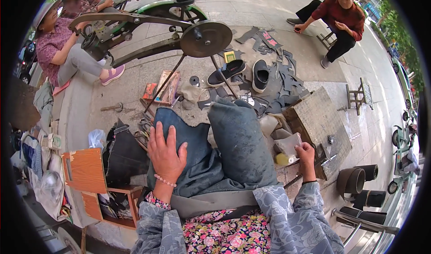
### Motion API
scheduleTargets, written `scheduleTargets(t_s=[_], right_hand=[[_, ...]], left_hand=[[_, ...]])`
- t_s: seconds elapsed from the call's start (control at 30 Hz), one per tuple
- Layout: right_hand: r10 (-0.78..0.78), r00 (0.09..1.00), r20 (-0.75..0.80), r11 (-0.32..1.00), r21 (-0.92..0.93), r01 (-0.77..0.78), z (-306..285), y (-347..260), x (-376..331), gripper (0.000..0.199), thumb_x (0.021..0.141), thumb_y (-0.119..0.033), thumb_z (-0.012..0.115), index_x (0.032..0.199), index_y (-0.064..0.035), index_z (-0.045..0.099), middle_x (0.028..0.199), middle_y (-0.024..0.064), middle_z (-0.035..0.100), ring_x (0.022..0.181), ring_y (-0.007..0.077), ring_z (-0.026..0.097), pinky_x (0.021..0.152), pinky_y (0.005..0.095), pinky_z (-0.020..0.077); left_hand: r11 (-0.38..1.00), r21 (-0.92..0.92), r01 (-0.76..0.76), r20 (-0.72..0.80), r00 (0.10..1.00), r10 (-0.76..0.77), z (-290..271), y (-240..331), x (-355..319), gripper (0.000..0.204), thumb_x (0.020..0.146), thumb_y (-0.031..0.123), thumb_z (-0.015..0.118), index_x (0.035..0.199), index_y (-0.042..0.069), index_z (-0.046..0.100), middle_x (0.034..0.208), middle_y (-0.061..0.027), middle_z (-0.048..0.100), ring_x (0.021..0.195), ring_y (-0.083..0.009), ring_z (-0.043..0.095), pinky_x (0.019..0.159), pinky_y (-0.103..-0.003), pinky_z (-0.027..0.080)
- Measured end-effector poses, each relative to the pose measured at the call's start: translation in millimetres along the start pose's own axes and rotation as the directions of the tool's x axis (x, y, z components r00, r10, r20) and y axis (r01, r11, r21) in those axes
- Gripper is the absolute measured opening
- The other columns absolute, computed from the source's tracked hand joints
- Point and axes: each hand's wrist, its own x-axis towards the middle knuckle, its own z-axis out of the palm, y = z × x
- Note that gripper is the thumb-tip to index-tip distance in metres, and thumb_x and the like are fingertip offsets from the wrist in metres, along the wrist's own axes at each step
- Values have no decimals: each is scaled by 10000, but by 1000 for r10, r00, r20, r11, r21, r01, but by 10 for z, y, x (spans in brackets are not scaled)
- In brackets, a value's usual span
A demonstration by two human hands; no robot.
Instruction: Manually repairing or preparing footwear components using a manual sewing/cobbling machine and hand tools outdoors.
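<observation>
While the left hand (165,157) is rested, fingers spread, on dark blue lap cloth (195,142), a clear bag (286,143) is pinched at its edge by the right hand (307,157), the nearer one. The bag is held left of the grip, beside a wooden box (321,115); whether a yellow object (281,159) is enclosed cannot be told. Dark odds and ends (112,204) are held in an open cabinet (134,204).
</observation>
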Motion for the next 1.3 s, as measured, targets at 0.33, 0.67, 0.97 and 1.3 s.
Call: scheduleTargets(t_s=[0.33, 0.67, 0.97, 1.3], right_hand=[[-240, 970, -38, 971, 7, 240, 248, -773, 179, 124, 793, -101, 662, 710, -22, 614, 635, -62, 527, 576, 34, 446, 538, 214, 358], [-509, 817, 272, 836, 382, 394, 770, -1739, 43, 88, 859, -78, 609, 792, -22, 602, 729, -58, 547, 667, 29, 448, 611, 203, 370], [-499, 402, 768, 866, 459, 198, 1183, -2347, -763, 134, 881, -143, 633, 825, -31, 586, 778, -33, 562, 711, 33, 470, 621, 206, 382], [-398, 403, 824, 905, 425, 26, 1401, -2363, -1184, 87, 852, -84, 650, 857, -10, 603, 842, -7, 591, 760, 57, 505, 677, 216, 402]], left_hand=[[998, -23, -59, 45, 997, 60, -28, 133, 89, 560, 735, 277, 682, 1222, 55, 517, 1366, -233, 368, 1254, -451, 335, 976, -543, 313], [992, -91, -82, 169, 981, 97, -320, 327, 104, 596, 699, 217, 723, 1225, 38, 507, 1331, -225, 403, 1239, -423, 370, 987, -507, 325], [705, -695, -140, 10, 979, 205, -376, 721, 344, 886, 631, 245, 809, 1356, 23, 350, 1321, -200, 430, 1207, -362, 438, 1007, -414, 370], [132, -898, 420, 419, 721, 553, -8, 671, 21, 622, 730, 214, 800, 1234, 27, 489, 1129, -48, 576, 1028, -142, 531, 889, -317, 443]])
